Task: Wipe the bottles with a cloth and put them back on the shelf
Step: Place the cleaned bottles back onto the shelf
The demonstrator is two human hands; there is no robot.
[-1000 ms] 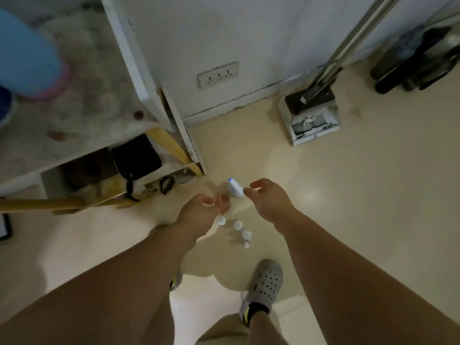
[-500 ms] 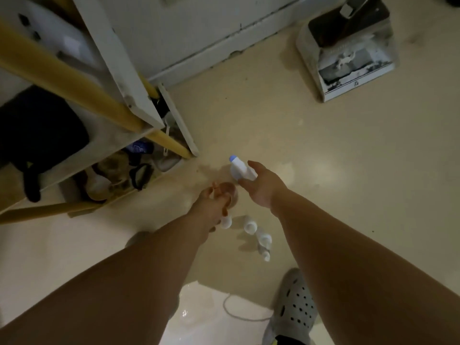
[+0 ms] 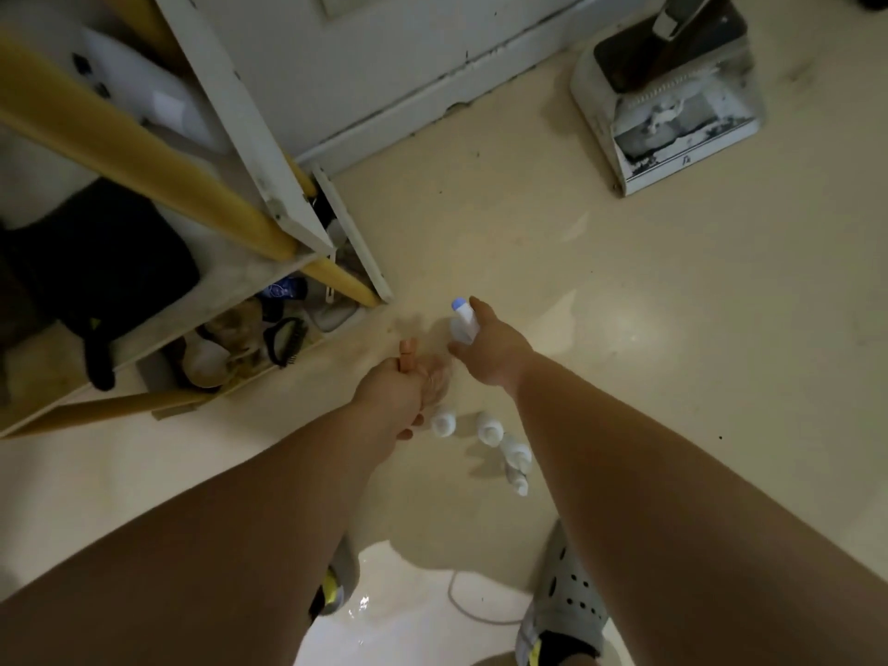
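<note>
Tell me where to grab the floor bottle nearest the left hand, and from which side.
Probably pinch the bottle round its top, coming straight down. It stands upright, cap up, with the left hand and its cloth close on one side and another bottle on the other, so a side approach looks cramped.

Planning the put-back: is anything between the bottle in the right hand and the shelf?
Nothing visible blocks the bottle in the right hand: only bare floor lies before the shelf. The left hand, gripping the cloth, sits nearer the camera.
</note>
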